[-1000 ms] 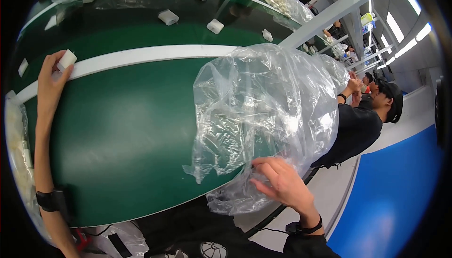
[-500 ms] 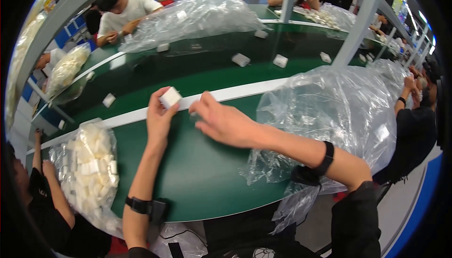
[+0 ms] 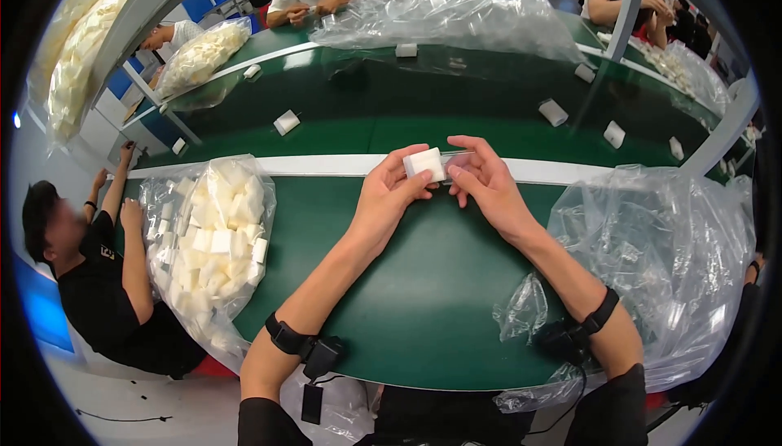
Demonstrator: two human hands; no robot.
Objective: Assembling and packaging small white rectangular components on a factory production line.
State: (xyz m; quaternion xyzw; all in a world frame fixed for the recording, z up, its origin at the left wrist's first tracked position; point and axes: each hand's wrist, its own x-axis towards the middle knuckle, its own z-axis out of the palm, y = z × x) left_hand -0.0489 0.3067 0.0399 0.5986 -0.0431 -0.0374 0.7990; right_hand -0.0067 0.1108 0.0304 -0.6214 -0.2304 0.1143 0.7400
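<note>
My left hand (image 3: 389,193) grips a small white block (image 3: 425,162) over the green table (image 3: 407,316), close to the white strip (image 3: 326,165) along its far edge. My right hand (image 3: 482,179) meets it from the right, fingers on the block and on a thin clear film (image 3: 458,155) at its side. Both wrists wear black bands. A clear bag full of white blocks (image 3: 213,242) lies to my left. A large empty clear bag (image 3: 652,259) lies to my right, touching my right forearm.
Beyond the white strip runs a green conveyor (image 3: 456,112) with several loose white blocks (image 3: 552,111). A person in black (image 3: 90,275) sits at my left by the full bag. Other people work across the belt behind a big clear bag (image 3: 444,10).
My view swung left from the empty bag to the table centre. My right hand left the bag and joined my left hand on the white block, which came in from the far left.
</note>
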